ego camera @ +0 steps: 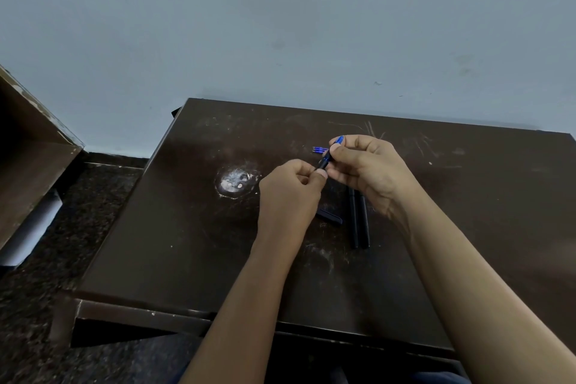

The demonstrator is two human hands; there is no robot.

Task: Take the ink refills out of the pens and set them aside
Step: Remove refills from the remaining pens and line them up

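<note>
Both hands grip one pen [328,156]: left hand [291,188] low, right hand [363,165] high.

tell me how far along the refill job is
Done: thin blue ink refills lie set aside on the dark brown table. In hand: the right hand grips a blue-and-black pen while the left hand pinches its lower end. Left: this refill has to come out; whether the two black pen barrels lying nearby are emptied cannot be told.

left hand [290,193]: bare, forearm uncovered to bottom edge | right hand [371,171]: bare, forearm uncovered to lower right corner | dark blue cloth [442,379]: bottom edge, between forearms
</note>
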